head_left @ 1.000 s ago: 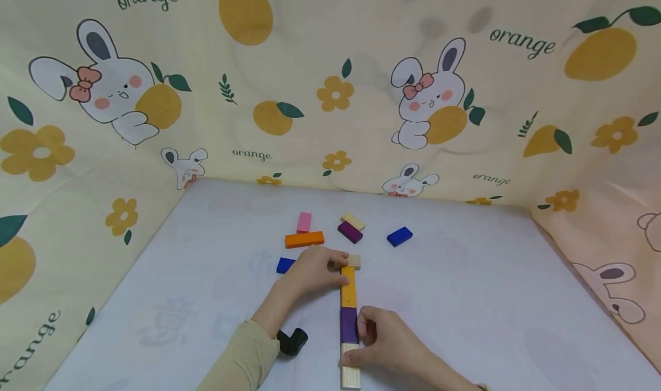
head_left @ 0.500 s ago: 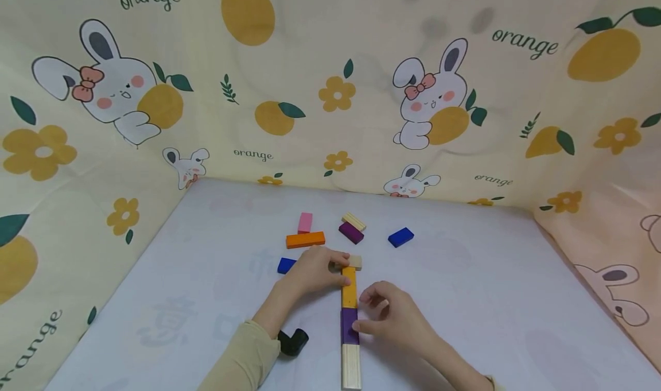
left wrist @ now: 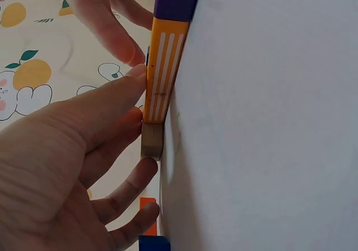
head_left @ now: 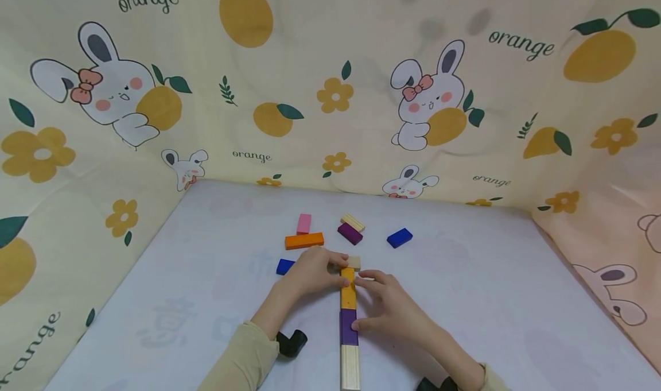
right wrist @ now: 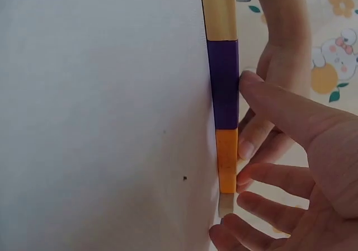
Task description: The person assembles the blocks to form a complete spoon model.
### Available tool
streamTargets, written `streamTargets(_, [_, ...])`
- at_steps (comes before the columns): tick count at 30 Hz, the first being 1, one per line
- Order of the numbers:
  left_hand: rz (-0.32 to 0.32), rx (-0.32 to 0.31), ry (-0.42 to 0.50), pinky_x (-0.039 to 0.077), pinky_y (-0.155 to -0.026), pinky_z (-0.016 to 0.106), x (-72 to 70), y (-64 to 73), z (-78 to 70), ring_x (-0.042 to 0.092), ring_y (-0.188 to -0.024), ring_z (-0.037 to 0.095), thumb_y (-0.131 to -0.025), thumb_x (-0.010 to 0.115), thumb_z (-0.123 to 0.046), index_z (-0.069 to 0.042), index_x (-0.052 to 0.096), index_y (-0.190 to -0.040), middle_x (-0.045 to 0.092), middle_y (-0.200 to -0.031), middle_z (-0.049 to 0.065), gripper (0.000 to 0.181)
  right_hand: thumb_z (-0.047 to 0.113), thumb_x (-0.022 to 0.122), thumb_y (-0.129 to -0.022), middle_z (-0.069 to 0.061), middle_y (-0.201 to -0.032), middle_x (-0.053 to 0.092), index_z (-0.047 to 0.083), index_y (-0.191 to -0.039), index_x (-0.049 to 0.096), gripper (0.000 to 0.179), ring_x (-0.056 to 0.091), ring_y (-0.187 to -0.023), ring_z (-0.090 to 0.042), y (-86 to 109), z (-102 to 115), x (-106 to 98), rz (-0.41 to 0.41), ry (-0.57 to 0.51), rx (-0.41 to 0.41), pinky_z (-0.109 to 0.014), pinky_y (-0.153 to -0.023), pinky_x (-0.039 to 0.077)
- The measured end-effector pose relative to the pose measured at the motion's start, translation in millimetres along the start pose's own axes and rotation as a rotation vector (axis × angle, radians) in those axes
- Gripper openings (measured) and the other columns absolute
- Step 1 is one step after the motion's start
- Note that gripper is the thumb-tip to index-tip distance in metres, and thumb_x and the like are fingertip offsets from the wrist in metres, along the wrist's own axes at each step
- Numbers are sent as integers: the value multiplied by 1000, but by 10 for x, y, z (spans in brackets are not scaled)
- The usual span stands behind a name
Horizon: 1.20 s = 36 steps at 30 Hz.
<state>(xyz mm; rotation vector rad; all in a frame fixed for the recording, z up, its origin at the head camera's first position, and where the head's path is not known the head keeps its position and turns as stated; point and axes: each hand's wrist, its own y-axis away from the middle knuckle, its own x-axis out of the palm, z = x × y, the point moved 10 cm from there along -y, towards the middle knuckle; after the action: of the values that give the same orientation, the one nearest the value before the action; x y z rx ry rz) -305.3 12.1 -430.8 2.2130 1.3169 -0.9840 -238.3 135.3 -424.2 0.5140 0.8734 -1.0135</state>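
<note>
A straight row of wooden blocks lies on the white table: a plain wood block (head_left: 350,368) nearest, then a purple block (head_left: 348,327), a yellow block (head_left: 348,290) and a small pale block (head_left: 354,262) at the far end. My left hand (head_left: 310,271) touches the yellow block with its thumb (left wrist: 126,83), other fingertips reaching to the pale one. From the right side, my right hand (head_left: 392,310) lays its thumb (right wrist: 263,89) against the purple block and its forefinger by the yellow one. Its fingers are spread and loosely bent.
Behind the row lie an orange block (head_left: 304,241), a pink block (head_left: 304,224), a dark purple block (head_left: 350,233) against another pale block (head_left: 353,222), and a blue block (head_left: 400,237). Another blue block (head_left: 285,266) sits beside my left hand. A printed cloth (head_left: 330,92) rises behind.
My right hand has moved forward along the row, from the nearest wood block to the purple and yellow blocks. The left hand and the blocks stay in place.
</note>
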Motion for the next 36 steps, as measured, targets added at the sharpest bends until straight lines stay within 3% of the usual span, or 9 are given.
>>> streamTargets(7, [1, 17, -29, 42, -101, 42, 8, -3, -9, 54, -122, 17, -84, 78, -38, -19, 73, -121, 63, -126, -15, 41, 55, 80, -75, -8, -149, 41, 22, -141, 56, 77, 36, -133, -37, 10, 25, 64, 60, 33, -19, -60, -100, 39])
streamTargets(23, [-4, 42, -22, 45, -97, 40, -39, 13, -52, 57, -115, 17, -86, 77, -36, -19, 74, -118, 65, -122, -12, 37, 55, 78, -77, -9, -141, 48, 15, -141, 56, 79, 40, -129, -34, 19, 30, 105, 85, 42, -18, -59, -102, 38])
streamTargets(28, [-57, -11, 21, 44, -99, 44, -246, 33, -37, 54, -119, 18, -93, 69, -39, -18, 74, -118, 66, -120, -12, 34, 53, 79, -78, -9, -139, 50, 11, -138, 58, 76, 42, -127, -34, 27, 35, 81, 77, 48, -27, -58, -102, 38])
streamTargets(31, [-97, -3, 8, 44, -100, 45, -442, 56, 9, 55, -121, 20, -95, 67, -36, -14, 74, -118, 67, -120, -7, 33, 54, 78, -78, -8, -139, 51, 11, -138, 59, 76, 42, -127, -33, 26, 26, 79, 80, 49, -25, -57, -102, 38])
streamTargets(33, [-117, 1, -3, 44, -100, 44, -572, 81, 96, 56, -119, 20, -95, 67, -31, -13, 73, -118, 68, -119, -4, 30, 54, 78, -78, -7, -139, 51, 11, -137, 59, 76, 42, -127, -33, 20, 25, 88, 85, 50, -24, -57, -102, 39])
streamTargets(36, [-154, -47, -2, 45, -99, 45, -771, 137, 319, 57, -114, 23, -94, 70, -24, -11, 73, -119, 68, -118, 0, 29, 55, 77, -78, -6, -139, 51, 11, -138, 59, 76, 42, -127, -32, 8, 35, 105, 92, 55, -26, -56, -102, 39])
